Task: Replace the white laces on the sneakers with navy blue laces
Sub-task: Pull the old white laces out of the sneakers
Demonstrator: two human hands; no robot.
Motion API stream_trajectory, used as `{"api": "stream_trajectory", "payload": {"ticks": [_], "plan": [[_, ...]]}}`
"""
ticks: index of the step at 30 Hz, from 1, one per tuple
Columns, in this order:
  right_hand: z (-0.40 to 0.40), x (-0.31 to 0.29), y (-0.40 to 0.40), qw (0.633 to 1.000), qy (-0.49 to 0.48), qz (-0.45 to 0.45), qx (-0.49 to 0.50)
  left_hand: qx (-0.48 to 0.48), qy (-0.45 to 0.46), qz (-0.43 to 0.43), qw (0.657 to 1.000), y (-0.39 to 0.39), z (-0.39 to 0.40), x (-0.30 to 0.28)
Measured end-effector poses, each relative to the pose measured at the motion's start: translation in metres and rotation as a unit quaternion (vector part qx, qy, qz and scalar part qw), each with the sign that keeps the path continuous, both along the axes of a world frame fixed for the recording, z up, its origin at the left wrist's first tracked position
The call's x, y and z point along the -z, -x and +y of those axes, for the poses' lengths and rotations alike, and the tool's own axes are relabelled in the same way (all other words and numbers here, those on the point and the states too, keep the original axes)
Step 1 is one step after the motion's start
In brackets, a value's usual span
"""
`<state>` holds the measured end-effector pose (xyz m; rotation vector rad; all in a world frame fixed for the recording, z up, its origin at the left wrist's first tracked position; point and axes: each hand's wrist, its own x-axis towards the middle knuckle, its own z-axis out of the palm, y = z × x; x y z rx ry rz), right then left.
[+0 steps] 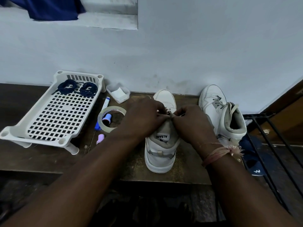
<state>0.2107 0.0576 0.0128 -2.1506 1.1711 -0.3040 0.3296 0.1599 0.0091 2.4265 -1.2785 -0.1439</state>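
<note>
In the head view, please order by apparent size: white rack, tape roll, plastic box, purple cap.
1. white rack
2. tape roll
3. plastic box, farther back, so unsure against the tape
4. purple cap

I count two white sneakers, two navy lace bundles on one white rack. One tape roll, one marker, one clear tub, one small purple cap. Two hands in view.
</note>
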Motion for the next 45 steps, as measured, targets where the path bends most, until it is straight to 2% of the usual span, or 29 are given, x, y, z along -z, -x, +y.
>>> {"api": "stream_trajectory", "payload": {"ticks": [3,4,6,8,12,14,16,20,21,22,23,24,26,27,29,30,33,38,42,45], "plan": [[0.0,0.001,-0.001,1.0,-0.003,-0.004,0.003,-0.001,-0.004,-0.048,0.999,-0.001,0.0,-0.002],[0.0,0.001,-0.001,1.0,-0.004,-0.005,0.004,0.002,0.024,-0.025,0.999,0.002,-0.001,-0.004],[0.0,0.0,0.0,1.0,-0.004,-0.005,0.001,-0.008,0.116,0.128,0.985,0.003,-0.003,-0.01],[-0.001,-0.001,0.001,1.0,-0.007,-0.009,-0.001,-0.037,0.22,0.32,0.921,-0.003,-0.003,-0.017],[0.0,-0.001,-0.001,1.0,-0.015,-0.018,-0.006,-0.049,0.352,0.555,0.752,-0.015,0.004,-0.03],[0.0,-0.001,-0.002,1.0,-0.019,-0.023,-0.009,-0.047,0.393,0.611,0.686,-0.017,0.008,-0.036],[0.001,-0.001,-0.003,0.999,-0.02,-0.023,-0.012,-0.064,0.429,0.606,0.667,-0.021,0.01,-0.038],[0.0,0.0,-0.004,0.999,-0.031,-0.022,-0.013,-0.135,0.485,0.533,0.68,-0.029,0.013,-0.039],[-0.001,0.0,-0.004,0.999,-0.031,-0.022,-0.014,-0.154,0.484,0.512,0.693,-0.03,0.013,-0.038],[-0.001,0.0,-0.005,0.999,-0.031,-0.02,-0.015,-0.169,0.469,0.483,0.72,-0.03,0.013,-0.037],[-0.001,0.0,-0.005,0.999,-0.029,-0.017,-0.016,-0.177,0.437,0.438,0.765,-0.029,0.013,-0.037],[-0.001,-0.001,-0.005,0.999,-0.027,-0.013,-0.017,-0.168,0.388,0.38,0.823,-0.028,0.012,-0.035],[0.0,-0.001,-0.006,1.0,-0.022,-0.011,-0.02,-0.09,0.256,0.248,0.93,-0.022,0.01,-0.026],[0.0,-0.001,-0.006,1.0,-0.018,-0.013,-0.021,-0.044,0.175,0.179,0.967,-0.018,0.009,-0.021],[0.0,-0.001,-0.006,1.0,-0.009,-0.014,-0.023,0.007,0.054,0.078,0.995,-0.011,0.007,-0.015],[0.0,-0.001,-0.006,1.0,-0.007,-0.015,-0.024,0.01,0.032,0.059,0.998,-0.009,0.006,-0.014],[0.0,0.0,-0.005,1.0,-0.008,-0.016,-0.022,-0.002,0.042,0.043,0.998,-0.009,0.005,-0.013],[0.0,-0.002,-0.006,1.0,-0.015,-0.011,-0.022,-0.069,0.113,0.15,0.98,-0.011,0.003,-0.016],[0.0,-0.006,-0.006,0.999,-0.016,0.002,-0.033,-0.14,0.174,0.265,0.938,-0.019,0.008,-0.025],[0.0,-0.011,-0.005,0.999,-0.013,0.014,-0.041,-0.203,0.215,0.351,0.888,-0.025,0.007,-0.031]]}}
